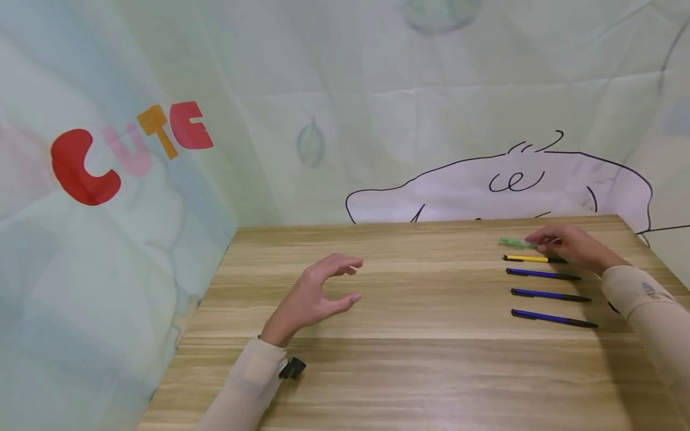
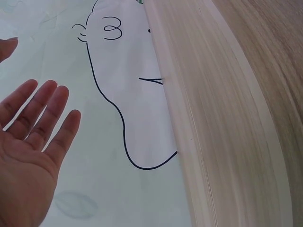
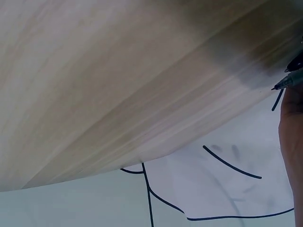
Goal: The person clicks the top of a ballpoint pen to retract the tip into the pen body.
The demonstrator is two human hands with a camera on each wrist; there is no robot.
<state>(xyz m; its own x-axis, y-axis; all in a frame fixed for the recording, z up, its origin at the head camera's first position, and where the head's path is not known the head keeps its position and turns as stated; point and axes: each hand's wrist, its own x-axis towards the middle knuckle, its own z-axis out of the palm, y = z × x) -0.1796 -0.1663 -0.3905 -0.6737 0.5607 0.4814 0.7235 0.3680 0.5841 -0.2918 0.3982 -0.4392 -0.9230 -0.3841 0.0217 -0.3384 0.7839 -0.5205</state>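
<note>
At the table's far right, my right hand (image 1: 577, 246) pinches a green pen (image 1: 516, 243) between thumb and fingers, covering part of it. The tip of that pen (image 3: 285, 81) pokes out beside the hand (image 3: 292, 137) in the right wrist view. Just nearer lies a yellow pen (image 1: 525, 258) with a dark end, partly behind the hand. Below it several blue pens with black ends lie in a column, the nearest blue pen (image 1: 550, 318) lowest. My left hand (image 1: 312, 293) hovers over the middle left of the table, thumb and fingers apart, holding nothing; its palm (image 2: 28, 156) shows in the left wrist view.
The wood-grain table (image 1: 409, 371) ends at a printed fabric backdrop (image 1: 280, 120) behind and to the left. The backdrop carries a cartoon outline and red, pink and orange letters. A small black object (image 1: 293, 368) sits by the left cuff.
</note>
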